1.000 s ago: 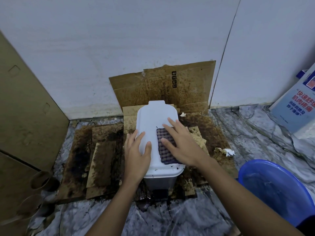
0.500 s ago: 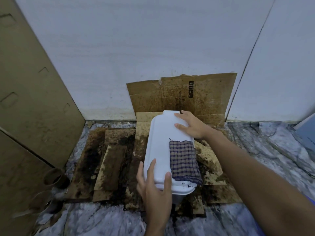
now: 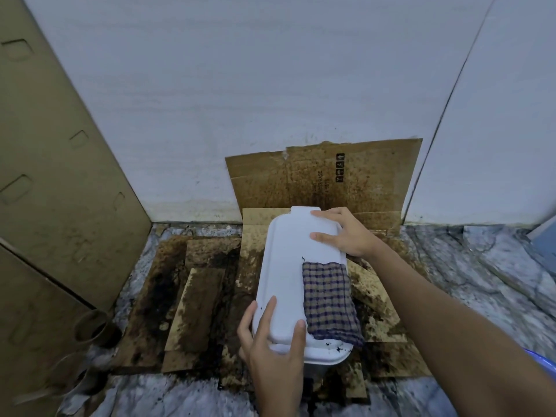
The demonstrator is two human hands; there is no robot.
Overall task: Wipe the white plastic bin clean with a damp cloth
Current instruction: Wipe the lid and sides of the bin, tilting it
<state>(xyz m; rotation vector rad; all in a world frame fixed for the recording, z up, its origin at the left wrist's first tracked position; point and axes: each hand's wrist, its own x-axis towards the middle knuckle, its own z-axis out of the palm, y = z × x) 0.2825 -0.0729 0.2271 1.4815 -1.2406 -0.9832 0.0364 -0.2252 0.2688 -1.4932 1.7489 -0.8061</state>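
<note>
The white plastic bin [image 3: 288,266] stands lengthwise on stained cardboard, its lid on, with dark specks at the near end. A folded checked cloth [image 3: 328,302] lies loose on the lid's near right part, with no hand on it. My left hand [image 3: 272,341] rests on the lid's near left corner, fingers spread fairly straight over the top and side. My right hand [image 3: 346,233] lies on the far right corner, thumb and fingers stretched along the lid. Whether any fingers hook under the edge is hidden.
Soiled cardboard sheets [image 3: 198,305] cover the marble floor, and another piece [image 3: 325,176] leans on the white wall behind. A tall cardboard panel [image 3: 60,176] closes the left side, with cardboard tubes [image 3: 93,329] at its foot. A blue basin's rim [image 3: 541,359] shows at the right edge.
My right hand left the cloth and moved to the bin's far right corner. My left hand slid from the lid's left side to its near end. The cloth stayed on the lid.
</note>
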